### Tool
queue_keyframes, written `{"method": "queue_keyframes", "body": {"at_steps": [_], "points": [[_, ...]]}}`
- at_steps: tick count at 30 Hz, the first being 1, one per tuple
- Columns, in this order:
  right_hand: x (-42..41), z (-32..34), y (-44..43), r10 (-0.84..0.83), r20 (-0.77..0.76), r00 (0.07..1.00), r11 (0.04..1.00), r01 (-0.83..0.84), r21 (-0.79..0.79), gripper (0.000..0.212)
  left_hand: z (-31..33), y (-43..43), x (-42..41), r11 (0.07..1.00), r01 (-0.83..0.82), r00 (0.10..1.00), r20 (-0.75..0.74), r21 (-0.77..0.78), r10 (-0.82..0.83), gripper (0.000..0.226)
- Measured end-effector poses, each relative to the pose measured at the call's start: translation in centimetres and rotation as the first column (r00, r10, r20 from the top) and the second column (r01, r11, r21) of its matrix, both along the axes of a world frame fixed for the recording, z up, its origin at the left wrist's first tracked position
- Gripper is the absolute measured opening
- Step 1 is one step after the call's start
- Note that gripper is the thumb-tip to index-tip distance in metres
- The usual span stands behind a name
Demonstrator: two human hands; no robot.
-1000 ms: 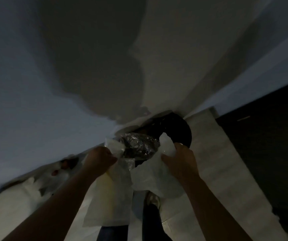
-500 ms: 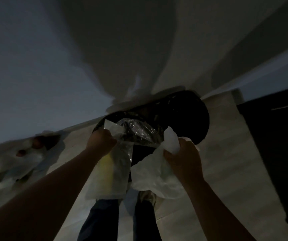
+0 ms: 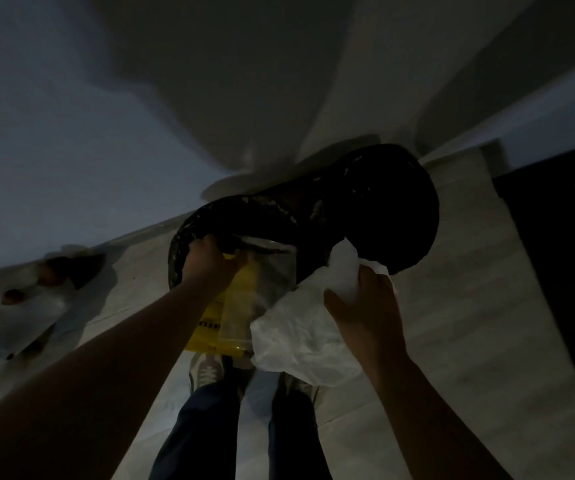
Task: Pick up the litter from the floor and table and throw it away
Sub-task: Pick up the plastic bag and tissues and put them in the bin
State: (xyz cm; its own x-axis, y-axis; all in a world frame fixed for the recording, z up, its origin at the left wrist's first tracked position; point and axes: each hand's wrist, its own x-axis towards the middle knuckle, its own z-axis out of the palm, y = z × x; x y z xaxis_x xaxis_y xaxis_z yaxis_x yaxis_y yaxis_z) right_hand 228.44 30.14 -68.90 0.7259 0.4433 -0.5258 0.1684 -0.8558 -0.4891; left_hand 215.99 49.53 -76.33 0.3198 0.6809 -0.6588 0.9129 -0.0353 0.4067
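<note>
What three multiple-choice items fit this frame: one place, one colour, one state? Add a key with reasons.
1. Where does the black bin stand?
A. On a table
B. On the floor by the wall
C. On a chair

2. What colour is the printed wrapper in the left hand?
A. Red
B. Yellow
C. Blue

3. What is the right hand doing?
A. Hanging empty
B. Resting flat on the bin rim
C. Gripping a white bag

Key:
1 B, the bin sits on the pale floor where it meets the wall.
2 B, yellow shows below the gripping fingers.
3 C, its fingers curl round the crumpled white bag.
</note>
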Motion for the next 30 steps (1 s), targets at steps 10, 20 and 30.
{"method": "queue_keyframes", "body": {"at_steps": [10, 20, 30], "points": [[-1.4, -0.5, 4.1, 0.273, 0.047, 0.961, 0.962, -0.271, -0.033, 0.062, 2.0, 1.3, -3.7, 0.998, 0.007, 1.000, -0.022, -0.062, -0.008, 0.020], [-4.5, -5.8, 10.2, 0.590, -0.143, 0.795, 0.767, -0.607, -0.210, 0.081, 4.0, 1.9, -8.5, 0.982, 0.189, 0.980, -0.057, -0.006, -0.189, 0.025], [-5.7, -6.5, 10.3, 0.669, -0.259, 0.697, 0.654, -0.717, -0.241, 0.057, 5.3, 2.9, -11.0, 0.953, 0.299, 0.952, -0.074, 0.053, -0.295, 0.023]]}}
